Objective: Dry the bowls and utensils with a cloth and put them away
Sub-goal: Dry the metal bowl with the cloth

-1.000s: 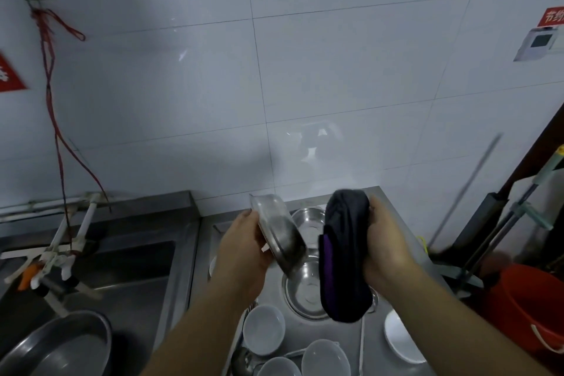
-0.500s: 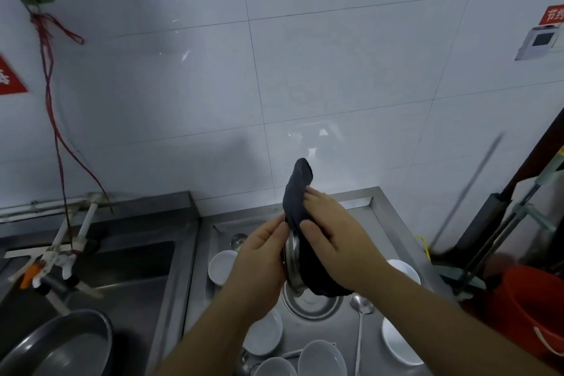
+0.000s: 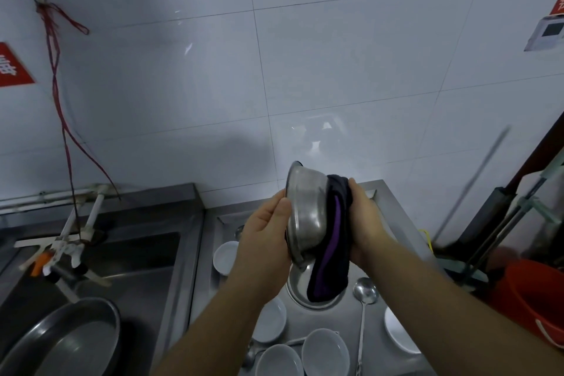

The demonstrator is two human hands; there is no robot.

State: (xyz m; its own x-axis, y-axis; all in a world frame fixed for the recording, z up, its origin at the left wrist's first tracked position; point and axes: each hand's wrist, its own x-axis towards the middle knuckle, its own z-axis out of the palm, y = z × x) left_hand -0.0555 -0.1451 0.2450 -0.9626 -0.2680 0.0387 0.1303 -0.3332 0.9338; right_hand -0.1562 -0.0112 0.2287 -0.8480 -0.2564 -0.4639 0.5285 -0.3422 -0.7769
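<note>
The left hand (image 3: 268, 235) is gripping the rim of a steel bowl (image 3: 308, 214), which is being held on edge above the drainer surface (image 3: 393, 210), thumb lying along the outer wall. The right hand (image 3: 366, 223) is pressing a dark cloth (image 3: 332, 247) with a purple stripe against the bowl's base, fingers curled round the fabric; the cloth's loose end is hanging below the bowl.

Risks, as judged: the bowl is smooth, thin-walled and probably wet, so a rim-only hold is liable to slip under rubbing pressure. A drop would be landing on the larger steel bowl (image 3: 317, 296) directly beneath, or on the white bowls (image 3: 325, 351) clustered close by, which look like glazed ceramic and could chip. The hanging cloth end could be dragging across that lower bowl and picking up water.

Materials: brushed stainless surface with raised lip; a long-handled steel ladle (image 3: 364, 287) is lying just right of the lower bowl; the cloth appears soft and thick.
</note>
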